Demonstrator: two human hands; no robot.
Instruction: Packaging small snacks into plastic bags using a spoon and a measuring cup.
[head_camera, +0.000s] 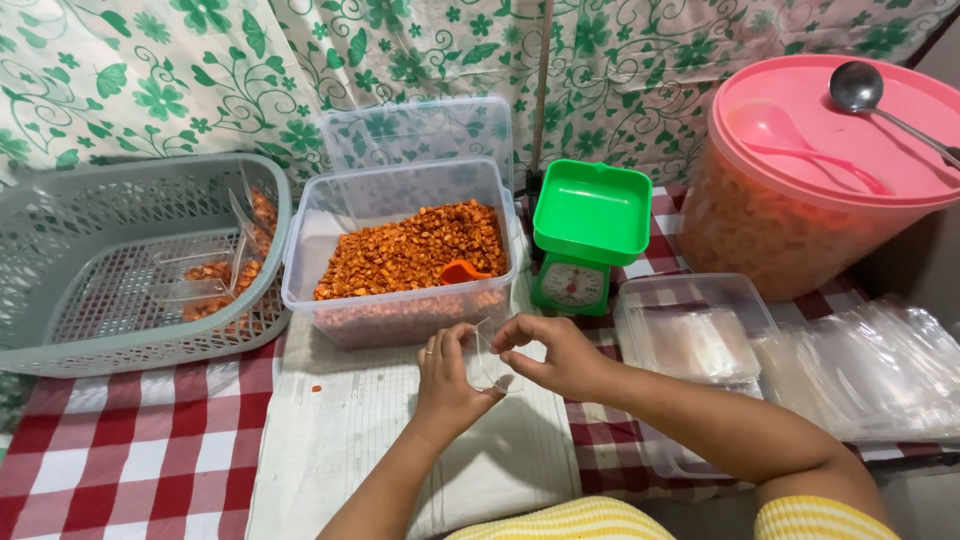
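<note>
Checked tablecloth (140, 450) under my packing spot.
My left hand (447, 372) and right hand (560, 355) pinch a small clear bag (487, 362), thin and empty; snack tub (400, 250) at twelve o'clock.

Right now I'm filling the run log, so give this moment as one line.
left hand: pinching clear plastic bag | right hand: pinching same bag | bag: empty, above paper sheet | snack tub: open, orange scoop inside

I find the scene bright and evenly lit from above, colours vivid. Soft, short shadows sit under my hands on the white paper sheet (340, 440). Mild glare marks the stacked clear plastic bags (870, 370) and the steel ladle (858, 86). Focus is sharp; edges bow slightly.
</note>
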